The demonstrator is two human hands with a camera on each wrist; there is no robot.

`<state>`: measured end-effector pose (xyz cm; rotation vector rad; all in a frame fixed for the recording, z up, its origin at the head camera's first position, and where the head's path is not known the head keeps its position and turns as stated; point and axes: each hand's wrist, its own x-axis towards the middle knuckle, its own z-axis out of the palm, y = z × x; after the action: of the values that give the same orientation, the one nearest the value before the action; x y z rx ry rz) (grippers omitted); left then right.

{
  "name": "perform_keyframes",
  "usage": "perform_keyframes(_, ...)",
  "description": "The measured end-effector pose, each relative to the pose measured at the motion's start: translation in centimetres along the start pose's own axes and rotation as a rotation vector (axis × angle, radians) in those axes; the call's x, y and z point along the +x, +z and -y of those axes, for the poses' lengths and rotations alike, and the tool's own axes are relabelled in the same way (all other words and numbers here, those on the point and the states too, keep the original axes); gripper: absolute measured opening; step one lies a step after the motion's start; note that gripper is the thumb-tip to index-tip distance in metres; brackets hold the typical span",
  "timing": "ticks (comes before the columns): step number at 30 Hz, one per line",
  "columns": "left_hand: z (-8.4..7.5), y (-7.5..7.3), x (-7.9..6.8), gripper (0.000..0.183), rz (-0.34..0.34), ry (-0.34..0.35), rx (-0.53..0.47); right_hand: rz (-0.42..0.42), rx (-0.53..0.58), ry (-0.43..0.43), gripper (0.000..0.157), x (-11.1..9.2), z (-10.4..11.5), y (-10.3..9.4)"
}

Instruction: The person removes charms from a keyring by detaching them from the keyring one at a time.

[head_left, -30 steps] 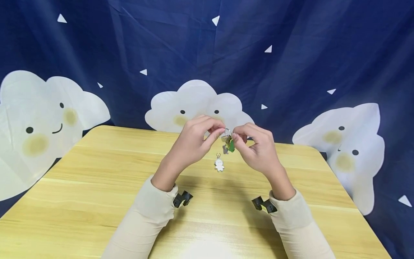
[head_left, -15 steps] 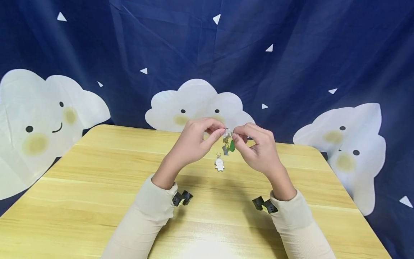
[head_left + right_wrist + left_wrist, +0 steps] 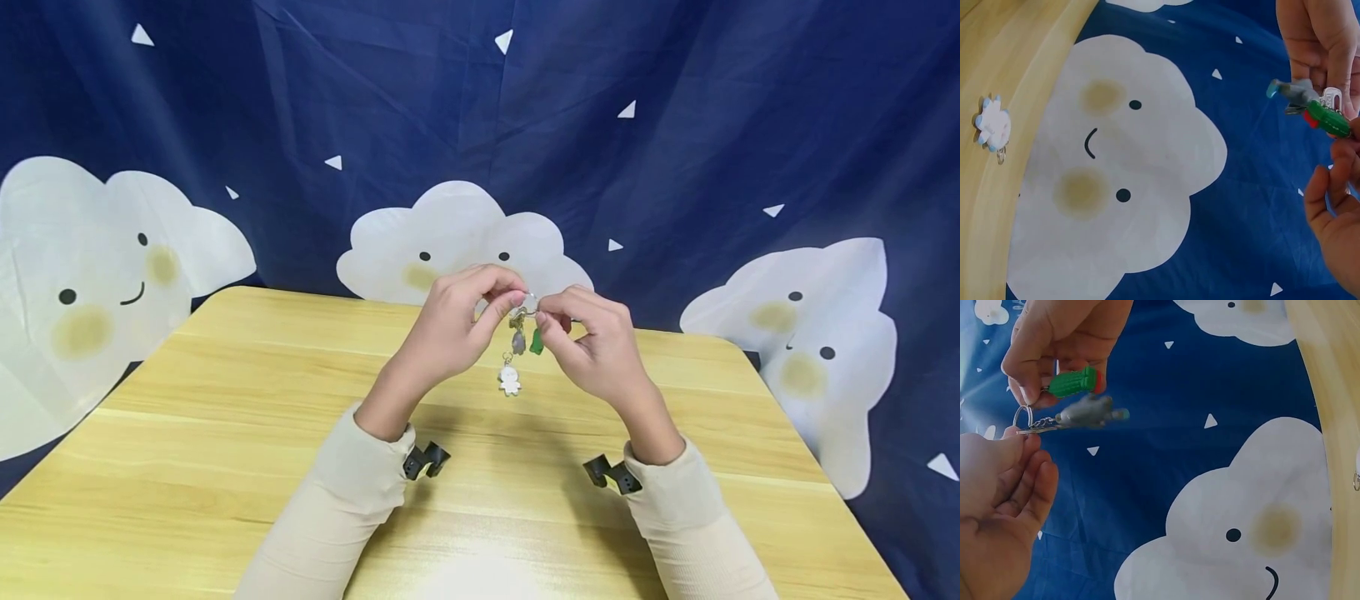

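Note:
My left hand (image 3: pixel 450 329) pinches a metal key ring (image 3: pixel 1023 417) between thumb and forefinger. Opposite it, my right hand (image 3: pixel 592 337) pinches the other side of the ring, close to where a green charm (image 3: pixel 1072 382) with a red end hangs. A grey figure charm (image 3: pixel 1088 412) dangles from a short chain on the same ring, slightly blurred. On the table below lies a separate white figure charm (image 3: pixel 509 381), with a small ring (image 3: pixel 1002 155) at its top. Fingertips hide part of the key ring, so its gap cannot be seen.
The wooden table (image 3: pixel 495 483) stretches under both forearms. Behind it hangs a dark blue curtain (image 3: pixel 420 100) with white clouds and triangles. Black cameras sit at the left wrist (image 3: pixel 426 460) and the right wrist (image 3: pixel 612 474).
My left fingertips have shifted slightly right. The ring has tilted, and the hanging charms have swung and spread apart. The white charm stays on the table.

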<state>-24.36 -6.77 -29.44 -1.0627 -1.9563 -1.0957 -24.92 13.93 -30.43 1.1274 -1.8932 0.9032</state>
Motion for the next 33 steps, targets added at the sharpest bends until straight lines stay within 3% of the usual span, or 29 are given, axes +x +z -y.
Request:
perform_keyframes(8,-0.27,-0.4,-0.04,0.009,0.048,0.023,0.042,0.046,-0.047,-0.068,0.018,-0.05,-0.43,0.13)
perform_keyframes(16,-0.32,-0.41,-0.12,0.01,0.049,0.023,0.075,0.08,-0.18,-0.162,0.02,0.09,-0.51,0.39)
perform_keyframes(25,-0.64,-0.74,-0.17,0.012,0.081,-0.066,0.054,0.029,-0.221,-0.187,0.017,0.15,-0.48,0.45)
perform_keyframes(33,-0.71,-0.9,0.02,0.013,0.155,-0.165,0.069,0.073,-0.208,-0.173,0.02,0.14,-0.57,0.21)
